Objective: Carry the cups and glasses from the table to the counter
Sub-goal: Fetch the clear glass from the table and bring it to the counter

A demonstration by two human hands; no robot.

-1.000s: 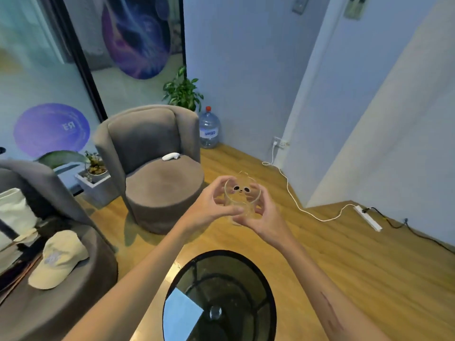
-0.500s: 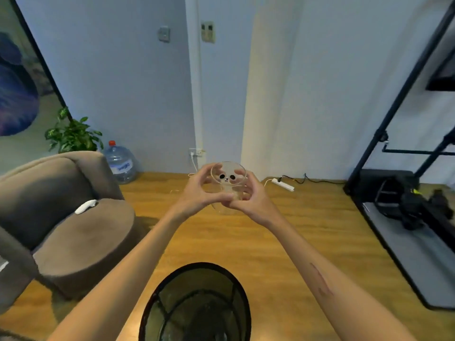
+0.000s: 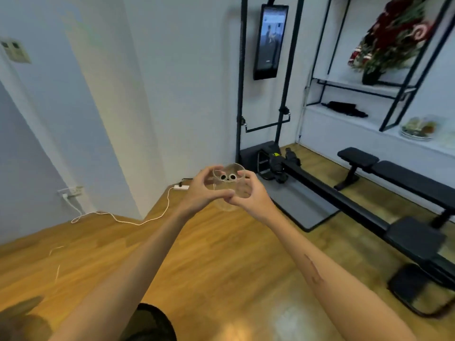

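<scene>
A clear glass point(image 3: 227, 179) with a small panda face printed on it is held out in front of me at chest height. My left hand point(image 3: 200, 190) wraps its left side and my right hand point(image 3: 248, 196) wraps its right side, fingertips meeting under it. The glass is upright, and most of its lower body is hidden by my fingers. The round black table point(image 3: 150, 323) shows only as a dark edge at the bottom of the view. A white counter shelf point(image 3: 369, 121) runs along the far right wall.
A black weight bench point(image 3: 394, 173) and a black rowing rail with a grey mat point(image 3: 307, 212) lie on the wooden floor to the right. A white power strip point(image 3: 181, 187) and its cord point(image 3: 118, 217) trail along the left wall. A plate of food point(image 3: 418, 127) sits on the shelf.
My view has swung right: the armchairs, plant and water bottle have left the frame, and the exercise gear and shelves have come in. Both hands keep the same grip on the glass.
</scene>
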